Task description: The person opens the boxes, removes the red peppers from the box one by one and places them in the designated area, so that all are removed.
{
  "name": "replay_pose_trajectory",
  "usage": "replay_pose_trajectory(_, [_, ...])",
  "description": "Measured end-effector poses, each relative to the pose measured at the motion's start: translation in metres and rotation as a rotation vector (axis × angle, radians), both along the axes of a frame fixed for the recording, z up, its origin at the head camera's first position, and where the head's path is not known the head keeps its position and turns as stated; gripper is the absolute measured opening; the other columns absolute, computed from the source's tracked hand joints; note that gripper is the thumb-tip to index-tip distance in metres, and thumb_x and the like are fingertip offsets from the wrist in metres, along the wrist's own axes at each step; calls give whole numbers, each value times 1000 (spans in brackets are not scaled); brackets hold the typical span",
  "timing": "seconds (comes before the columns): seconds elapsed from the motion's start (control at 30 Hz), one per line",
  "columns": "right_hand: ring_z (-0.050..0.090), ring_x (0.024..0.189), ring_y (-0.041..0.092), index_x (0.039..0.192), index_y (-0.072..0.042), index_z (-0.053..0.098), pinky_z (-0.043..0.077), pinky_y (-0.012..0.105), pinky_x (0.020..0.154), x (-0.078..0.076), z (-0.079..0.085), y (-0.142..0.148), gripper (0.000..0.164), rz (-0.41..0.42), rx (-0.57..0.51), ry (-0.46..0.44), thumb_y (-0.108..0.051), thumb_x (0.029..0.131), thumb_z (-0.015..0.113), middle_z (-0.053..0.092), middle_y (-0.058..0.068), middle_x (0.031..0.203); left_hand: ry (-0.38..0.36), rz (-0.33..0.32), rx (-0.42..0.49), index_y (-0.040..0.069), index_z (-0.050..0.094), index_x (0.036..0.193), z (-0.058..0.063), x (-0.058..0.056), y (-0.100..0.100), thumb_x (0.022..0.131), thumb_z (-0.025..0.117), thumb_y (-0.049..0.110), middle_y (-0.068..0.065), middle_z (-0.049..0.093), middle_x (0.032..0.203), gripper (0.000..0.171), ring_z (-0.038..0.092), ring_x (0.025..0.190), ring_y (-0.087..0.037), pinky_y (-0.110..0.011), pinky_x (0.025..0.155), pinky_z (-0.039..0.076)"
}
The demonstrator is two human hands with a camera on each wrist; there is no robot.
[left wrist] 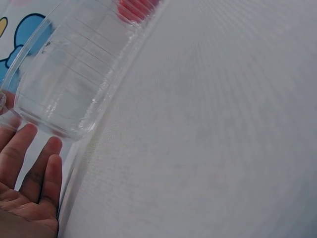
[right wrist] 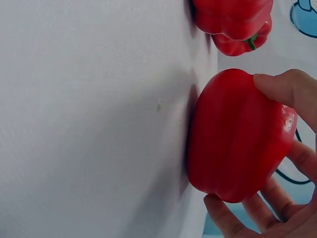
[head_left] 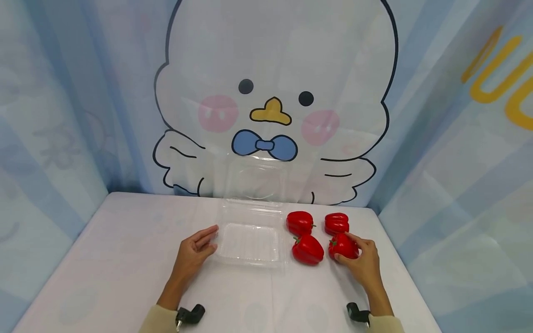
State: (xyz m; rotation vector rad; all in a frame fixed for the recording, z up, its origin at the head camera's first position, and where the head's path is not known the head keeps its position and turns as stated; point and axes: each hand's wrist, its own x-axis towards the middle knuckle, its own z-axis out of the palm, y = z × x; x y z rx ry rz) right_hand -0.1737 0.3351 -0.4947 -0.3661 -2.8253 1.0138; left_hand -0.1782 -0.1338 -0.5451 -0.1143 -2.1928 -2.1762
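My right hand (head_left: pixel 366 261) holds a red bell pepper (head_left: pixel 343 246) at the near right, thumb on one side and fingers round the other. In the right wrist view the glossy pepper (right wrist: pixel 237 139) sits low over the white surface. My left hand (head_left: pixel 194 252) is at the left edge of a clear plastic clamshell box (head_left: pixel 250 264), its lid raised at the back. The left wrist view shows the fingers (left wrist: pixel 52 181) fairly straight, with fingertips right at the box's corner. Through the clear base only the white tabletop shows.
More red bell peppers lie right of the box: one at the back (head_left: pixel 299 223), one in front of it (head_left: pixel 308 250), another (head_left: pixel 336 223) behind the held one. A curtain (head_left: pixel 270 60) with a cartoon bird hangs behind the white table (head_left: pixel 125 259).
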Motion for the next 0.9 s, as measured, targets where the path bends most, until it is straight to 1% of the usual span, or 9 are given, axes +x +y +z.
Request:
replay_pose_trajectory(0.23, [36,145,50,161,-15,46,52,67,108,0,4,1,87,18,15,-38,-24,86,89,39,30,153,22,17,-2,2,61,147,-1,0,3,97,73,-1,-16,61,154,52,61,135,-2,-11,106,50])
replay_pose_trajectory(0.33, [35,146,50,162,-17,46,52,68,107,3,5,1,90,6,23,-28,-30,85,90,39,30,156,35,28,-17,3,59,149,0,-3,5,98,72,1,-17,59,155,53,62,138,-11,-14,107,52])
replay_pose_trajectory(0.43, [32,148,49,163,-19,45,52,69,107,5,6,-3,89,-4,35,9,-33,87,88,38,28,160,40,47,-66,6,53,155,2,-4,7,101,70,4,-17,53,161,57,58,145,-29,-29,113,54])
replay_pose_trajectory(0.5, [30,150,49,163,-20,43,52,69,107,6,6,-7,88,1,58,40,-34,88,87,37,27,163,42,64,-176,11,44,162,5,-2,7,103,69,14,-17,44,168,63,53,148,-38,-43,116,53])
replay_pose_trajectory(0.57, [26,153,49,164,-19,41,49,71,109,5,7,-14,87,16,102,66,-36,90,84,34,26,166,62,72,-326,15,34,167,9,1,6,104,68,25,-19,29,175,73,45,152,-45,-59,119,46])
replay_pose_trajectory(0.63, [22,156,50,165,-19,39,40,75,116,3,8,-21,88,32,160,87,-36,91,83,31,25,169,105,76,-495,19,25,170,14,4,4,102,70,36,-20,15,178,84,35,156,-50,-71,120,38])
replay_pose_trajectory(0.7, [18,158,52,166,-19,37,24,80,122,2,10,-30,89,53,225,101,-40,91,81,27,25,172,171,74,-633,19,20,172,22,6,4,99,71,44,-21,4,179,92,24,159,-54,-81,119,29])
replay_pose_trajectory(0.8, [13,159,56,166,-20,36,5,85,122,-1,13,-44,92,93,307,118,-47,90,79,23,26,174,240,55,-815,20,20,172,37,8,6,96,71,52,-18,0,180,97,12,162,-53,-85,118,23])
replay_pose_trajectory(0.9, [11,159,59,167,-22,34,-1,89,119,-4,18,-61,95,147,365,139,-53,88,78,22,27,174,273,20,-981,20,22,171,53,8,10,96,68,59,-16,0,180,96,2,164,-52,-82,123,17])
